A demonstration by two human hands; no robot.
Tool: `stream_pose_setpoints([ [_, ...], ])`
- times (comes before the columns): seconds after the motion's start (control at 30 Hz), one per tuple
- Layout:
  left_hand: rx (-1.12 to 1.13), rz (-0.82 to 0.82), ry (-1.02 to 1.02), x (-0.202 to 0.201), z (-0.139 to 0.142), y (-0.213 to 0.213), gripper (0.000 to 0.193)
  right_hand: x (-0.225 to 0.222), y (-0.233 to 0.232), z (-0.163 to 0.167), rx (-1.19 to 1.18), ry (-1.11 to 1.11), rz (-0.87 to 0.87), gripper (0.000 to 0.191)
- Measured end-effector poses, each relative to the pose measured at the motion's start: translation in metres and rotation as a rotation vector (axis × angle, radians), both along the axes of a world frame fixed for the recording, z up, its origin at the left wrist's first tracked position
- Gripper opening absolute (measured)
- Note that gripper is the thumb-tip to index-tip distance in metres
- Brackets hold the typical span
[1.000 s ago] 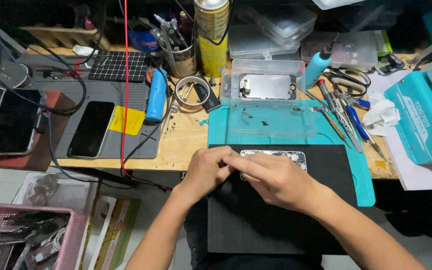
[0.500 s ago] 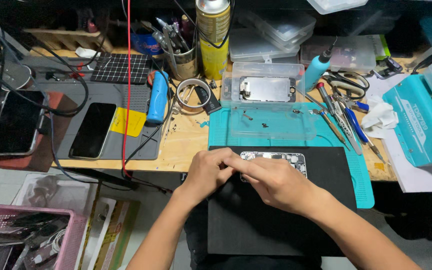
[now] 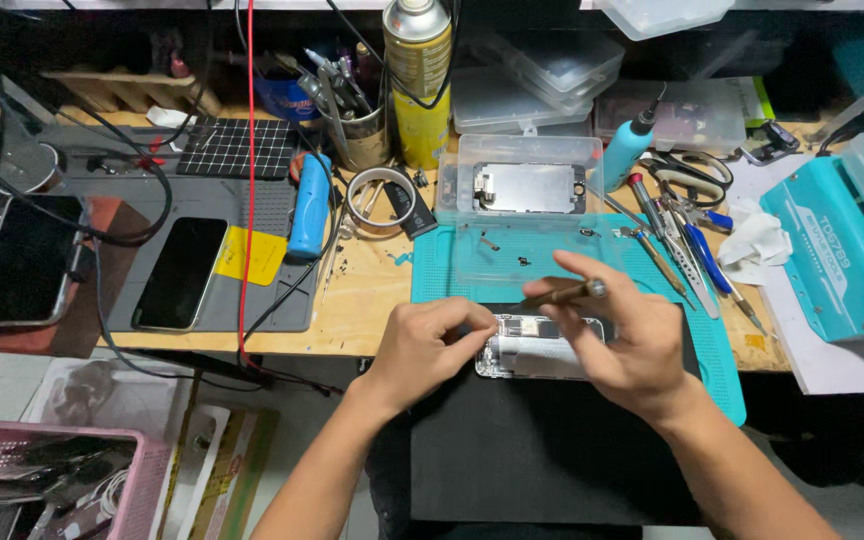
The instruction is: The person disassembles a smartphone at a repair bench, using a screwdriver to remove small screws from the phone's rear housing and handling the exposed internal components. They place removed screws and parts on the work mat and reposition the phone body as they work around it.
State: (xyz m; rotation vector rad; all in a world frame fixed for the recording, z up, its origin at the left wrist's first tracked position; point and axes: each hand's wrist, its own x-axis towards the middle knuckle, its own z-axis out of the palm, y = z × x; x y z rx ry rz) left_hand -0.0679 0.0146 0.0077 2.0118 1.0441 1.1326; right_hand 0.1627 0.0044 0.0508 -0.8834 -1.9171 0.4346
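An opened phone body [image 3: 532,349] with bare metal insides lies on a black mat [image 3: 542,440] at the near edge of the bench. My left hand [image 3: 427,345] rests on the phone's left end, fingertips pinched on its edge. My right hand [image 3: 624,335] hovers over the phone's right end and holds a thin brown-handled screwdriver [image 3: 560,293], its tip pointing left toward the left hand. Just beyond, a clear plastic tray [image 3: 527,215] holds a removed screen assembly [image 3: 529,187] and small loose parts.
A teal work mat [image 3: 722,350] lies under the tray, with tweezers and screwdrivers [image 3: 672,240] at its right. A teal box [image 3: 832,250], tape roll [image 3: 377,195], spray can [image 3: 419,80], blue bottle [image 3: 629,145], dark phone [image 3: 179,272] and a pink basket [image 3: 42,480] surround it.
My right hand has lifted off the phone and moved right, raising the screwdriver. The phone's middle is now uncovered. My left hand has stayed on the left end.
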Motion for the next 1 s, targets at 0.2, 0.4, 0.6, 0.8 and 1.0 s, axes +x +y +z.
stream_pose_setpoints([
  [0.2,0.189,0.015,-0.068,0.024,0.018,0.034,0.007,0.019,0.008,0.009,-0.036,0.171,-0.135,0.023],
  [0.4,0.238,0.050,0.026,0.051,0.020,0.069,0.009,0.030,0.024,0.004,-0.004,0.176,-0.154,0.023],
  [0.6,0.210,0.105,0.070,0.065,0.014,0.078,0.008,0.035,0.034,-0.006,-0.016,0.209,-0.161,0.021],
  [0.8,0.221,0.134,0.086,0.066,0.008,0.077,0.007,0.036,0.041,-0.013,-0.024,0.233,-0.125,0.021],
  [1.0,0.232,0.155,0.122,0.065,0.009,0.076,0.007,0.034,0.043,-0.011,0.047,0.117,-0.181,0.021],
])
